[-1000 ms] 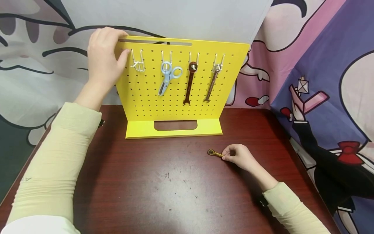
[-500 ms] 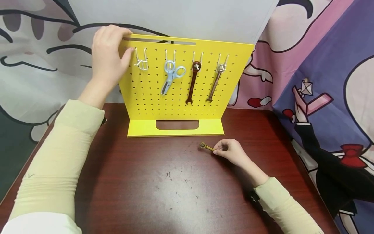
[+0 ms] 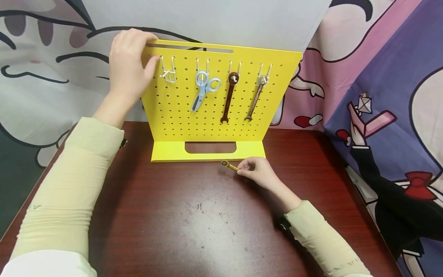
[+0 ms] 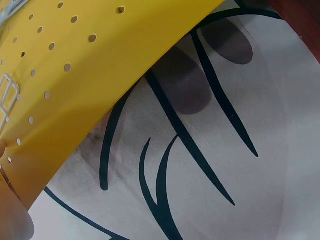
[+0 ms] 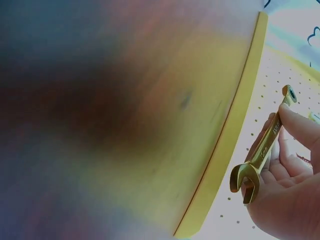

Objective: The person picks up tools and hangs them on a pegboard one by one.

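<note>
My left hand (image 3: pixel 128 63) grips the upper left corner of the yellow pegboard (image 3: pixel 207 130), thumb on its front face. In my right hand (image 3: pixel 259 173) a small gold combination wrench (image 3: pixel 229 166) is pinched between thumb and fingers, ring end pointing left, just in front of the board's base. The right wrist view shows the open jaw end of the wrench (image 5: pixel 260 155) towards the camera. From the board's white hooks hang light-blue scissors (image 3: pixel 204 90), a dark red-brown wrench (image 3: pixel 229 98) and a silver wrench (image 3: pixel 256 99). The leftmost white hook (image 3: pixel 168 73) carries nothing.
The board stands upright on its yellow base (image 3: pixel 169 152) at the back of a dark red-brown table (image 3: pixel 173 215). Behind and to the right hang cartoon-printed cloths (image 3: pixel 373 96). The left forearm runs along the table's left side.
My right hand has carried the gold wrench left and towards the board's base. The left hand keeps its grip on the board's corner; the head view has shifted slightly.
</note>
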`<state>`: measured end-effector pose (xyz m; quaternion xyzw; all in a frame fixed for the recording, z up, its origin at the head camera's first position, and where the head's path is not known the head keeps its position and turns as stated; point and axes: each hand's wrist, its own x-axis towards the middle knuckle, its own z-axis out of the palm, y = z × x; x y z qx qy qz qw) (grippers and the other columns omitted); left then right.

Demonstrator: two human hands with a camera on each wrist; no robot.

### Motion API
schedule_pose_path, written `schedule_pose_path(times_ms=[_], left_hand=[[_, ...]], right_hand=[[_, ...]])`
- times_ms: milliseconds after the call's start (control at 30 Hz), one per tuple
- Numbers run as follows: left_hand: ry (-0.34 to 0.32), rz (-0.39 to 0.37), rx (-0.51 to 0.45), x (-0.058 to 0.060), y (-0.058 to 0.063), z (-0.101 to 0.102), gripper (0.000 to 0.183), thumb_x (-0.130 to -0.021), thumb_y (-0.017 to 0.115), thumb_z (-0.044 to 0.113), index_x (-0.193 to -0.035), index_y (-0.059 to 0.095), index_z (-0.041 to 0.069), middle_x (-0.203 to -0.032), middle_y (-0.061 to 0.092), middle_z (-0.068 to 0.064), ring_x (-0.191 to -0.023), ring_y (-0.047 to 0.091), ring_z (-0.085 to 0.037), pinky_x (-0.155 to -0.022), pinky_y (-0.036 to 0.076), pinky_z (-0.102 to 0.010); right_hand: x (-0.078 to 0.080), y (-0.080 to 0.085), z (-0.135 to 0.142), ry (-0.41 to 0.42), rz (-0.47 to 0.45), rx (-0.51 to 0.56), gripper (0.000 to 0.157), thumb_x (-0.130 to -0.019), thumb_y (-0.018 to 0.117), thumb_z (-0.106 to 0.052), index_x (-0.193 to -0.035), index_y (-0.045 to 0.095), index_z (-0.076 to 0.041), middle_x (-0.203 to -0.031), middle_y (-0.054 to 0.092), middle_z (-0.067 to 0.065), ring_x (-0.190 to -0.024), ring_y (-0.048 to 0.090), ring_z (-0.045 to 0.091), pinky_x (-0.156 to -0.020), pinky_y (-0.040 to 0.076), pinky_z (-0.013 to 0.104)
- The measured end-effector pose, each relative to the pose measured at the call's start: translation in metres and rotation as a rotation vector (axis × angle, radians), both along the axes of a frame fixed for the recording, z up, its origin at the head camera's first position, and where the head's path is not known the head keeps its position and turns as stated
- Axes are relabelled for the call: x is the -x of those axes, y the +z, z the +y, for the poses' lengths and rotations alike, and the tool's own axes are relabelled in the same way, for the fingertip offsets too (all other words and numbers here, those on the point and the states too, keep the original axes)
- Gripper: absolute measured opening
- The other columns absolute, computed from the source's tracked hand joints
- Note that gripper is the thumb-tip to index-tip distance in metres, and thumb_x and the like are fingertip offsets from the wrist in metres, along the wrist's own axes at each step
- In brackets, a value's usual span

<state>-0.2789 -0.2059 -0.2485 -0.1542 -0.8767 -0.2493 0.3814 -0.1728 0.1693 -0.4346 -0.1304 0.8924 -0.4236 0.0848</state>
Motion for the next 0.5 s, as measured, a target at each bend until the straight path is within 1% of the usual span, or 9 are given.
schedule_pose_path(times_ms=[233, 400, 500], left_hand=[[0.002, 0.0, 0.002, 0.0, 0.001, 0.0, 0.033, -0.104, 0.066, 0.013, -0.135, 0.066, 0.004, -0.133, 0.069, -0.017, -0.13, 0.057, -0.037, -0.128, 0.032, -0.037], [0.003, -0.007, 0.002, 0.0, 0.001, 0.0, 0.033, -0.104, 0.066, 0.013, -0.135, 0.066, 0.004, -0.133, 0.069, -0.017, -0.13, 0.057, -0.036, -0.128, 0.033, -0.037], [0.003, -0.006, 0.0, 0.0, 0.001, 0.0, 0.033, -0.104, 0.067, 0.013, -0.135, 0.067, 0.003, -0.133, 0.069, -0.017, -0.13, 0.057, -0.036, -0.128, 0.032, -0.037]], right_hand=[[0.011, 0.003, -0.025, 0.003, -0.004, 0.072, 0.011, -0.091, 0.081, -0.006, -0.098, 0.077, 0.002, -0.088, 0.078, 0.014, -0.075, 0.066, 0.006, -0.072, 0.056, 0.019], [0.019, 0.009, -0.045, 0.01, 0.001, 0.126, 0.011, -0.09, 0.081, -0.004, -0.098, 0.077, 0.003, -0.092, 0.078, 0.017, -0.076, 0.066, 0.008, -0.074, 0.057, 0.02], [0.024, 0.012, -0.057, 0.006, 0.001, 0.147, 0.011, -0.09, 0.081, -0.004, -0.099, 0.078, 0.002, -0.093, 0.078, 0.017, -0.077, 0.066, 0.009, -0.075, 0.057, 0.021]])
